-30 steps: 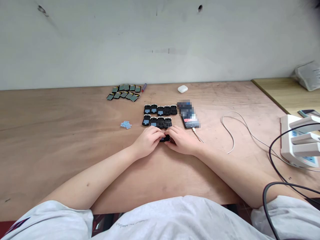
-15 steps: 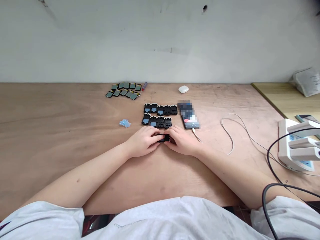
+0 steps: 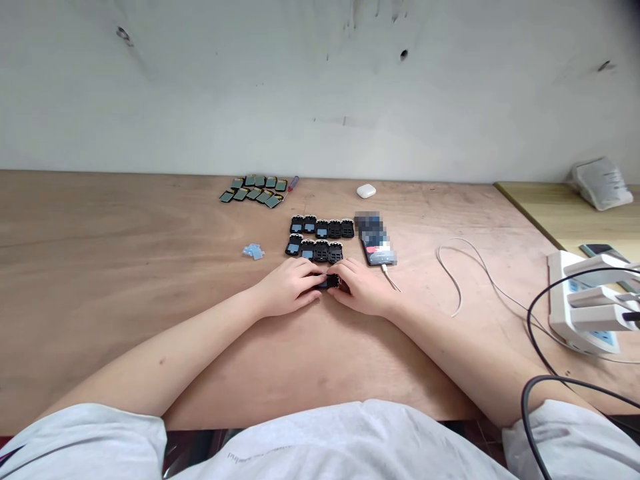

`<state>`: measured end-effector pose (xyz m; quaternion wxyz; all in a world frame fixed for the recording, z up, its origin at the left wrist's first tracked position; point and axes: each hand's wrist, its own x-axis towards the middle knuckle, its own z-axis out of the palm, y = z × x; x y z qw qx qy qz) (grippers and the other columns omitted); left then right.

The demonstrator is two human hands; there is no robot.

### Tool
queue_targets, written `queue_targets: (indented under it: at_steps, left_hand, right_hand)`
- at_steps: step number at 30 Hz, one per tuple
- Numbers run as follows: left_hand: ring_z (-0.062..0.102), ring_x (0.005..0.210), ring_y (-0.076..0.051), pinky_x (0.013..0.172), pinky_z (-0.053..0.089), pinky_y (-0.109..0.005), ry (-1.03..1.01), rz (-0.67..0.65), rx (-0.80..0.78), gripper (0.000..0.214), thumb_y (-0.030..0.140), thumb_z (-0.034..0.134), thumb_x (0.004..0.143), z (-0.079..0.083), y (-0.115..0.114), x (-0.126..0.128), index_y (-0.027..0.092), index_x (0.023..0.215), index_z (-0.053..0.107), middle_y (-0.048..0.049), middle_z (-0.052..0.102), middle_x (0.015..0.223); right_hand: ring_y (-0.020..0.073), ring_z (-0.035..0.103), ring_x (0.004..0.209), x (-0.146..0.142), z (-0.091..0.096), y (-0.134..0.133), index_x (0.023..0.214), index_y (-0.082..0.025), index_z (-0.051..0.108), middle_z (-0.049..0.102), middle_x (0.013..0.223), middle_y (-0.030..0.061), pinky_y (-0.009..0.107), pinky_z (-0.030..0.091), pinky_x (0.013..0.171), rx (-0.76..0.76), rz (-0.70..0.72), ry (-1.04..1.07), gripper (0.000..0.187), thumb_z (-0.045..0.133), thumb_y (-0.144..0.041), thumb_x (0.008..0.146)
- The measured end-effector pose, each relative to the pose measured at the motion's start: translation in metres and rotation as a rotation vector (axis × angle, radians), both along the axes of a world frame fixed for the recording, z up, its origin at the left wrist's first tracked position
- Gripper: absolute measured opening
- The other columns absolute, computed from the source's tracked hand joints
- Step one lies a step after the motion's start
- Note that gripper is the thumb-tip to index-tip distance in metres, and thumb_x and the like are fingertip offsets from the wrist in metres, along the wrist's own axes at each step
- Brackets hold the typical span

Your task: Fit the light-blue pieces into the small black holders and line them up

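Note:
A small black plastic housing [image 3: 330, 282] lies sideways on the table between my two hands, partly covered by fingers. My left hand [image 3: 291, 287] grips its left end, with fingers over the top and thumb low at the side. At its right end, my right hand [image 3: 361, 288] is closed round it with bent fingers. Just beyond are two rows of similar black housings [image 3: 334, 229], several with light-blue pads [image 3: 293, 247] inside. To the left sits a little heap of loose light-blue pieces [image 3: 254, 251].
Farther back are several small grey-green screens [image 3: 254, 194] and a screwdriver [image 3: 293, 184]. A white earbud case [image 3: 366, 191] and a phone [image 3: 379, 250] with a white cable [image 3: 393, 280] are right of centre. A white power strip [image 3: 575, 320] and black cable [image 3: 525, 400] lie far right.
The view has tilted up slightly, so everything on the table sits a little lower. The right fingers have shifted slightly on the housing; both hands stay at it.

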<state>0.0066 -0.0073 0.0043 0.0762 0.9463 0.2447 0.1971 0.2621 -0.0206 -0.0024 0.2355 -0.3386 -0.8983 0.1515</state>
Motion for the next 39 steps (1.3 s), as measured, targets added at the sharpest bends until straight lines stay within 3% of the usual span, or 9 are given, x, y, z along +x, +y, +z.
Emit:
queue_targets:
  at_steps: [9, 15, 18, 22, 27, 29, 33, 39]
  left_hand:
    - [0.060, 0.117, -0.028, 0.099, 0.049, -0.046, 0.078, -0.017, 0.041, 0.030, 0.028, 0.056, 0.102, 0.005, -0.002, 0.001, 0.024, 0.128, 0.069, -0.0111, 0.067, 0.134]
    - [0.064, 0.115, -0.024, 0.096, 0.051, -0.042, -0.012, -0.078, 0.088, 0.028, 0.021, 0.054, 0.102, 0.001, 0.000, -0.001, 0.025, 0.124, 0.070, -0.0102, 0.068, 0.135]
    - [0.064, 0.114, -0.023, 0.095, 0.051, -0.041, -0.079, -0.041, 0.136, 0.025, 0.023, 0.055, 0.103, -0.003, 0.001, -0.003, 0.027, 0.121, 0.072, -0.0092, 0.069, 0.132]
    - [0.062, 0.116, -0.024, 0.097, 0.047, -0.042, -0.171, 0.163, 0.210, 0.024, 0.028, 0.056, 0.103, -0.005, 0.009, -0.010, 0.028, 0.119, 0.073, -0.0089, 0.071, 0.126]
    - [0.054, 0.124, -0.031, 0.101, 0.034, -0.052, -0.156, 0.767, 0.238, 0.026, 0.034, 0.052, 0.104, -0.004, 0.026, -0.030, 0.027, 0.113, 0.074, -0.0119, 0.069, 0.127]
    - [0.051, 0.124, -0.034, 0.098, 0.031, -0.053, -0.065, 0.924, 0.184, 0.028, 0.032, 0.048, 0.103, -0.004, 0.033, -0.037, 0.026, 0.110, 0.075, -0.0133, 0.069, 0.126]
    - [0.050, 0.119, -0.037, 0.094, 0.031, -0.053, 0.084, 1.020, 0.101, 0.026, 0.030, 0.049, 0.099, -0.006, 0.038, -0.039, 0.023, 0.107, 0.073, -0.0154, 0.069, 0.116]
    - [0.053, 0.112, -0.037, 0.094, 0.032, -0.053, 0.153, 0.969, 0.105, 0.026, 0.036, 0.050, 0.097, -0.005, 0.033, -0.029, 0.022, 0.110, 0.069, -0.0156, 0.067, 0.109]
  right_hand:
    - [0.0290, 0.059, 0.104, 0.000, 0.001, -0.001, 0.120, -0.020, 0.059, 0.066, 0.111, 0.0115, 0.045, 0.054, 0.091, 0.018, 0.001, -0.002, 0.026, 0.066, -0.023, 0.095]
    - [0.0293, 0.062, 0.108, 0.000, 0.000, -0.003, 0.125, -0.021, 0.058, 0.065, 0.118, 0.0130, 0.046, 0.056, 0.092, 0.038, 0.014, 0.046, 0.033, 0.068, -0.023, 0.094]
    - [0.0278, 0.064, 0.109, 0.001, -0.001, -0.004, 0.131, -0.023, 0.054, 0.061, 0.127, 0.0141, 0.045, 0.059, 0.090, 0.034, -0.002, 0.129, 0.038, 0.065, -0.023, 0.095]
    - [0.0288, 0.063, 0.118, 0.003, -0.002, -0.003, 0.135, -0.025, 0.050, 0.054, 0.137, 0.0157, 0.049, 0.059, 0.095, 0.072, -0.064, 0.217, 0.042, 0.064, -0.025, 0.096]
    - [0.0301, 0.057, 0.128, 0.006, -0.003, -0.002, 0.131, -0.025, 0.052, 0.048, 0.144, 0.0160, 0.051, 0.058, 0.099, 0.074, -0.126, 0.254, 0.038, 0.060, -0.019, 0.094]
    - [0.0300, 0.057, 0.128, 0.005, -0.002, -0.002, 0.128, -0.025, 0.054, 0.049, 0.143, 0.0158, 0.051, 0.058, 0.099, 0.065, -0.130, 0.251, 0.036, 0.060, -0.017, 0.093]
    - [0.0290, 0.058, 0.127, 0.005, 0.000, -0.003, 0.120, -0.023, 0.057, 0.052, 0.139, 0.0154, 0.049, 0.057, 0.099, 0.059, -0.110, 0.230, 0.029, 0.059, -0.016, 0.093]
    - [0.0273, 0.058, 0.125, 0.005, -0.003, -0.001, 0.118, -0.023, 0.059, 0.055, 0.134, 0.0153, 0.046, 0.053, 0.102, 0.092, -0.090, 0.188, 0.024, 0.058, -0.019, 0.094]
